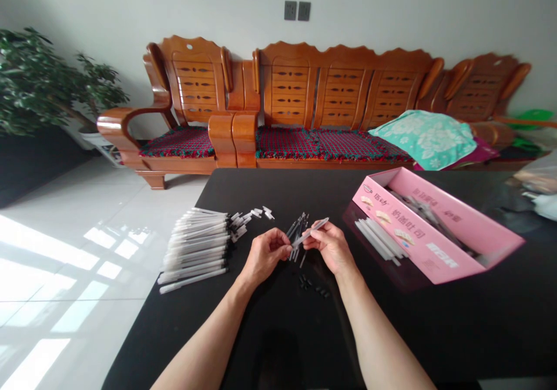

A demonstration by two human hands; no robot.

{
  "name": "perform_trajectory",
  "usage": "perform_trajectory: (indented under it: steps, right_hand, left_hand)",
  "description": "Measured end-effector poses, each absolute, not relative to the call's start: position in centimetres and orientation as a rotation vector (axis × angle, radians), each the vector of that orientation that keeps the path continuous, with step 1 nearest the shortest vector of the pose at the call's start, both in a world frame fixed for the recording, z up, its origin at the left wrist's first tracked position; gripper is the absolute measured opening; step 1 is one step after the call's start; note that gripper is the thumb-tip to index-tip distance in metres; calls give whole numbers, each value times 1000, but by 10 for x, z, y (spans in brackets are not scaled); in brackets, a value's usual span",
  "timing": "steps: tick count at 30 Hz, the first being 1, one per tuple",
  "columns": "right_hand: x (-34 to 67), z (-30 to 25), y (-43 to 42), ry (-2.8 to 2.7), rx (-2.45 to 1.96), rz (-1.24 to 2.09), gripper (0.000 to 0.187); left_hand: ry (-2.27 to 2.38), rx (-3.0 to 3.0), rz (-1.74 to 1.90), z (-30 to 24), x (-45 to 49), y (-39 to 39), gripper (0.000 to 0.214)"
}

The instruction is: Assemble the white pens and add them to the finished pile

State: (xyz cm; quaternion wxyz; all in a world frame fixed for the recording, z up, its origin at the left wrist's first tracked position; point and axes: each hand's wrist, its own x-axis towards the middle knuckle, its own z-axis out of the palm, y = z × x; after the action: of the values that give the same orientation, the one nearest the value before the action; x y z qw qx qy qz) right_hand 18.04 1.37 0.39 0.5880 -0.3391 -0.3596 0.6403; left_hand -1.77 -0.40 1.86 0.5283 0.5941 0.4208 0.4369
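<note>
A translucent white pen barrel [310, 234] slants between my two hands above the table. My right hand [331, 249] grips it near its upper end, thumb against fingers. At the lower end, my left hand [266, 255] pinches it with thumb and fingertips; whether a smaller part sits in that pinch is hidden. Behind and below the hands lie several dark pen refills [298, 226]. Small black pieces [306, 283] are scattered nearer to me. To the left is a stack of white pens [198, 248] with black ends, beside a loose heap of short white-and-black parts [239, 225].
A pink cardboard box [435, 227] with grey, blurred contents stands on the black table [278, 332] at the right. White tubes [379, 239] lie against its front. Beyond the table is a wooden sofa [339, 88]; a plant [52, 82] stands at left.
</note>
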Motion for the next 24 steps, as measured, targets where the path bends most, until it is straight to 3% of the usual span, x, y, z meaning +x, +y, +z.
perform_trajectory:
  steps: [10,18,24]
  right_hand:
    - [181,5,14,-809,-785,1452,26]
    - [179,4,13,-845,-792,1454,24]
    - [180,4,14,-827,-793,1445,25]
  left_hand:
    - [1201,1680,875,19,-23,-5,45]
    - [1255,1596,976,13,-18,-3,27]
    - [1247,1675,959,19,-23,-6,38]
